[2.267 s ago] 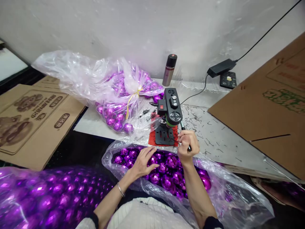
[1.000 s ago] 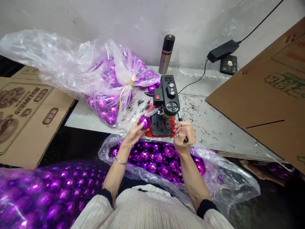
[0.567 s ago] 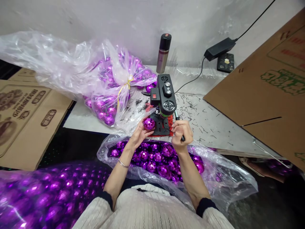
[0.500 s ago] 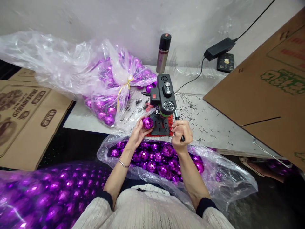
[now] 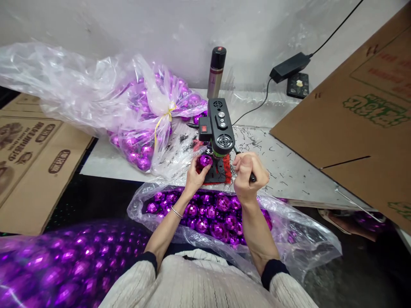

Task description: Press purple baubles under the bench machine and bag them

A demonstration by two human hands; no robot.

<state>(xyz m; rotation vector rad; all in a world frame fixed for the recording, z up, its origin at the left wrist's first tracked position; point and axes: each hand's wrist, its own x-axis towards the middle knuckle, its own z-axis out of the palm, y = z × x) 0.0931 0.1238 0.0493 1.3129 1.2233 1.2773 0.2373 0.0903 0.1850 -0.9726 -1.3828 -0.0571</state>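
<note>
I'm looking down through the head camera, and the black press is my landmark. In front of it, a little to its left, my left hand has a shiny purple ball in its grip, thumb on the near right side, fingers wrapped round the left. The ball sits just beside the press's lower end, above the left part of its base plate; I can't tell whether it touches the press. A bracelet circles that wrist.

Over to the press's right, my right hand is a closed fist round the lever handle, its black end poking out below the fingers. Under the base plate there's a red mat, and dark little pins litter the table on both sides of the press.

Behind the press stands a spray can; behind and to the right, a power adapter. Left of the press slumps a tied clear bag with more purple balls inside. Nearest me, in front of the press, an open plastic bag lies full of them too. Far right of the press rises a cardboard box.
</note>
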